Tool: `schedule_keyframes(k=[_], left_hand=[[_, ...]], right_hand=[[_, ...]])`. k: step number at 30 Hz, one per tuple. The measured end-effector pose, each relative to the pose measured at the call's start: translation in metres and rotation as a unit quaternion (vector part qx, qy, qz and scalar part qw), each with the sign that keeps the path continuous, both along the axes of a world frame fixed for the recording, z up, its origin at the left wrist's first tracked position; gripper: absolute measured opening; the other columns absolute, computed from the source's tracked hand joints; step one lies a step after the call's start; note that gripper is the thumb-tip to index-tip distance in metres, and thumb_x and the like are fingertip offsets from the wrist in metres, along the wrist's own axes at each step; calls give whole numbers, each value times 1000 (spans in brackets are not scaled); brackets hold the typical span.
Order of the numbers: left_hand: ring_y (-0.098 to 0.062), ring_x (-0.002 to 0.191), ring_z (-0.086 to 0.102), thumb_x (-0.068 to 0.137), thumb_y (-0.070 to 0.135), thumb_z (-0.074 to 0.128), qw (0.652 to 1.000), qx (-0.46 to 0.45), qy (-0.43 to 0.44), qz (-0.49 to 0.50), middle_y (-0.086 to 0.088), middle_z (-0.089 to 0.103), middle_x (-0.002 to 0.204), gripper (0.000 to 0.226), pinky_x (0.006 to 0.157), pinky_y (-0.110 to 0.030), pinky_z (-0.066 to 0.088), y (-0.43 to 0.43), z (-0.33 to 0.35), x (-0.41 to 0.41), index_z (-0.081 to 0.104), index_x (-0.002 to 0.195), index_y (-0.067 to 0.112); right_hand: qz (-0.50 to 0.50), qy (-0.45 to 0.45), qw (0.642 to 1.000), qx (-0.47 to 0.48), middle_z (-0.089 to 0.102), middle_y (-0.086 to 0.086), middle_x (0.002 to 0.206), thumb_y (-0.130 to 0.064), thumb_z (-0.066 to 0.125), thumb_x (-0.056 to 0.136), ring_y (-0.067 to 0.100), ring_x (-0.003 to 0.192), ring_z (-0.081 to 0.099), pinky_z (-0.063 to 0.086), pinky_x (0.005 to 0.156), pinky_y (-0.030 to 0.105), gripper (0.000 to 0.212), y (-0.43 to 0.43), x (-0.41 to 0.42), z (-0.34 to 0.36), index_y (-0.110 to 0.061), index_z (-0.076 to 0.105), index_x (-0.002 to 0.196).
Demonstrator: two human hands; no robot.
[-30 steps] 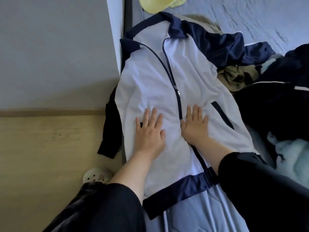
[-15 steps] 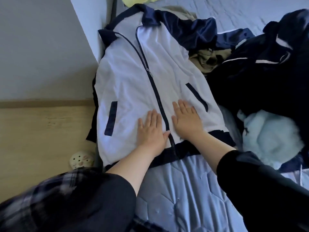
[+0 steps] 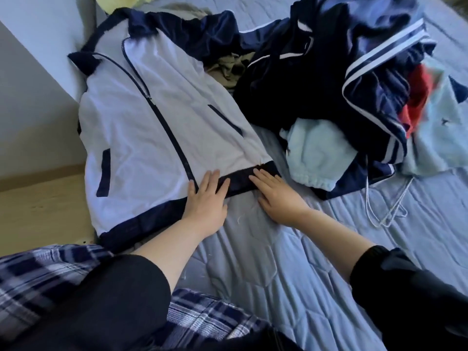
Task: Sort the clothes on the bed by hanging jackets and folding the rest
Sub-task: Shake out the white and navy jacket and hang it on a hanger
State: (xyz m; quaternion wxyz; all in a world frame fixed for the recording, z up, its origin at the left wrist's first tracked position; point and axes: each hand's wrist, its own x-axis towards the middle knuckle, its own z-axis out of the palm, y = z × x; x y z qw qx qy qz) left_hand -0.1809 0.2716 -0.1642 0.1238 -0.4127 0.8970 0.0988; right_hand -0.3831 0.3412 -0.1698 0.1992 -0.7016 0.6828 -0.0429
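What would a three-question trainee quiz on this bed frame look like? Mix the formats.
1. True or false: the zipper on the white jacket is done up.
2. Multiple choice: where do the left hand and right hand rest? A) on the collar B) flat at the navy hem band C) on the hangers
3. Short answer: what lies on the blue bedspread just right of the right hand, beside the clothes pile?

Key:
1. True.
2. B. Both palms are flat, nothing gripped.
3. Thin wire hangers, not yet in use.
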Motion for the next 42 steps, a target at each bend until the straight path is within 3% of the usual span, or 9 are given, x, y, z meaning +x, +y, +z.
schedule_keyframes(k=[3, 6, 11, 15, 22, 27, 33, 37, 42], left_hand=[[-26, 147, -9, 97, 32, 36, 999, -3, 1, -36, -8, -6, 160, 65, 117, -51, 6, 5, 4, -15, 5, 153, 18], [-24, 147, -5, 97, 32, 38, 999, 17, 10, -49, -7, -4, 160, 66, 117, -49, 7, 12, 7, -40, 6, 153, 16], [-27, 146, -8, 100, 37, 33, 994, 56, 7, -95, -7, -7, 160, 58, 116, -50, 6, 38, 5, -77, 13, 152, 22], [-22, 147, -7, 100, 36, 34, 986, 116, -8, -124, -3, -6, 161, 61, 117, -47, 6, 50, 3, -93, 7, 153, 24], [-18, 143, 24, 97, 18, 47, 965, 230, 122, -12, -4, 27, 156, 48, 113, -24, 18, 32, 18, -91, 39, 144, 16], [-9, 99, 60, 95, 4, 45, 858, 346, 290, 244, -1, 68, 112, 30, 83, -18, 43, 11, 28, -72, 65, 115, 12], [-6, 85, 64, 95, 4, 44, 786, 409, 322, 332, 1, 70, 88, 26, 77, -17, 45, 15, 26, -60, 65, 108, 14], [-5, 80, 62, 97, 13, 45, 784, 409, 316, 345, 0, 70, 88, 22, 71, -16, 44, 20, 29, -69, 64, 106, 15], [-6, 78, 62, 96, 12, 46, 778, 421, 306, 352, -5, 70, 92, 23, 67, -14, 46, 21, 31, -71, 65, 108, 9]], right_hand=[[-40, 6, 997, -62, 45, 11, 145, -10, 48, 93, 28, 134, 41, 36, 108, 43, 39, 22, -12, 12, -6, 55, 131], [-172, 65, 971, -153, 60, 21, 73, 6, 58, 72, 38, 68, 58, 41, 48, 39, 2, 36, -30, 22, 4, 58, 72], [-416, 110, 890, -154, 57, 24, 97, -4, 54, 77, 39, 93, 52, 36, 73, 44, 18, 52, -79, 26, 4, 58, 92], [-584, 73, 809, 9, 45, 19, 132, -5, 49, 84, 38, 121, 42, 35, 98, 44, 46, 69, -106, 19, -2, 38, 129], [-515, -27, 854, 67, 61, 19, 110, -7, 49, 85, 38, 107, 58, 41, 72, 35, 26, 48, -69, 26, -1, 46, 110], [-362, -85, 919, 131, 51, 7, 72, -9, 50, 84, 25, 69, 49, 33, 52, 23, 5, 41, -40, 41, -8, 55, 85], [-100, 1, 969, 226, 63, 4, 98, 0, 43, 81, 20, 79, 52, 44, 61, 27, 37, 45, -64, 64, -14, 69, 103], [-14, 49, 966, 252, 48, 15, 74, -2, 50, 78, 22, 66, 39, 35, 57, 32, 8, 42, -61, 67, -3, 49, 70], [15, 60, 988, 138, 37, 7, 65, 3, 51, 76, 23, 64, 34, 28, 55, 30, 34, 32, -42, 61, -13, 31, 54]])
